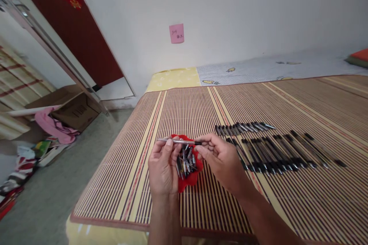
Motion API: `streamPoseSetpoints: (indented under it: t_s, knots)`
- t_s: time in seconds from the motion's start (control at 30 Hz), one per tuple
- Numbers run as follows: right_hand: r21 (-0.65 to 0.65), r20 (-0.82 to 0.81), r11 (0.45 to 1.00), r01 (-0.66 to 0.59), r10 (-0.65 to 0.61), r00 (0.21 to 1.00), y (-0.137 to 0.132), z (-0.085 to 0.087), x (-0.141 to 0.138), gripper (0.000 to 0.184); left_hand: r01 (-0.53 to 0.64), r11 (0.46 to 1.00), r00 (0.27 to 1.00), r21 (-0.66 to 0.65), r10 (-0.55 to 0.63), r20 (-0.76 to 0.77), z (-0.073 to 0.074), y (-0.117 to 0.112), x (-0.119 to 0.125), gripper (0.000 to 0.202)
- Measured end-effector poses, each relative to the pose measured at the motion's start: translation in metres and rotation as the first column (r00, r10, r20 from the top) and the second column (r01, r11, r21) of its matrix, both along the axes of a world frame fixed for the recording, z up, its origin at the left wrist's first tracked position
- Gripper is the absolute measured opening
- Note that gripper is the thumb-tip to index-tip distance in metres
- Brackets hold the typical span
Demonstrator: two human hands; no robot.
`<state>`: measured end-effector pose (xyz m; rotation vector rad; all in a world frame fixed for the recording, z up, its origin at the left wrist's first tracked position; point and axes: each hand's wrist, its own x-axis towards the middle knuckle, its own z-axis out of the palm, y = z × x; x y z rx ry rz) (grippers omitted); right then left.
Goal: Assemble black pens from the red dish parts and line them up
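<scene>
My left hand (163, 166) and my right hand (220, 159) together hold a thin silver pen refill (179, 142) level, above a red cloth (188, 178). The left fingers pinch its left half. The right fingertips pinch its dark right end. On the red cloth lies a heap of several small dark and silver pen parts (186, 160). To the right, on the striped bamboo mat (161, 111), lie rows of several black pens (283, 151), with a shorter row of pen barrels (244, 127) behind them.
The mat covers a bed with a yellow sheet (174, 78) at its far edge against a white wall with a pink note (176, 33). On the floor at left stand a cardboard box (76, 111), pink cloth (54, 126) and clutter.
</scene>
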<state>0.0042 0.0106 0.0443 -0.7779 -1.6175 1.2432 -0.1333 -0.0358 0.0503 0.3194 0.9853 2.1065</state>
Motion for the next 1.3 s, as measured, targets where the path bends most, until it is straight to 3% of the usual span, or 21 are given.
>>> streamPoseSetpoints:
  t_s: [0.1,0.3,0.5,0.77,0.87,0.93,1.0,1.07,1.2,1.3]
  knots:
    - [-0.02,0.032,1.0,0.02,-0.019,0.999,0.001,0.0,0.0,0.016,0.052,0.999,0.997,-0.003,-0.052,-0.05,0.001,-0.001,0.0,0.021]
    - [-0.095,0.044,0.994,-0.052,0.056,0.997,0.002,0.0,0.003,0.042,0.103,0.994,0.987,0.034,-0.098,-0.125,0.001,-0.005,0.0,0.022]
    - [-0.03,0.057,0.998,-0.063,0.065,0.996,0.002,-0.001,0.003,0.02,0.071,0.997,0.991,0.042,-0.066,-0.115,0.0,-0.003,-0.002,0.02]
    - [-0.117,0.042,0.984,-0.133,0.139,0.989,-0.004,0.004,-0.003,0.035,0.117,0.991,0.95,0.058,-0.095,-0.299,0.002,-0.01,-0.005,0.014]
    - [-0.155,-0.048,0.957,-0.244,0.24,0.97,-0.006,0.005,-0.007,0.035,0.028,0.998,0.961,0.059,-0.01,-0.277,0.005,-0.014,-0.02,0.014]
    - [-0.162,-0.066,0.947,-0.276,0.269,0.961,-0.003,0.006,-0.006,0.03,-0.168,0.983,0.963,0.077,0.18,-0.2,0.006,-0.02,-0.038,0.01]
    - [-0.16,-0.006,0.957,-0.241,0.243,0.97,0.003,0.007,-0.004,0.024,-0.401,0.911,0.904,0.093,0.41,-0.117,0.006,-0.027,-0.058,0.005]
    - [-0.134,0.112,0.965,-0.224,0.239,0.965,0.011,0.007,-0.006,0.018,-0.493,0.866,0.868,0.085,0.497,-0.027,0.003,-0.034,-0.074,0.008]
    - [0.047,0.389,0.938,-0.343,0.299,0.872,0.021,-0.001,-0.032,0.014,-0.384,0.921,0.921,0.059,0.378,0.096,-0.003,-0.038,-0.082,0.013]
    - [0.165,0.638,0.868,-0.468,0.268,0.722,0.024,-0.014,-0.062,0.02,-0.32,0.947,0.941,0.037,0.313,0.129,-0.005,-0.034,-0.078,0.013]
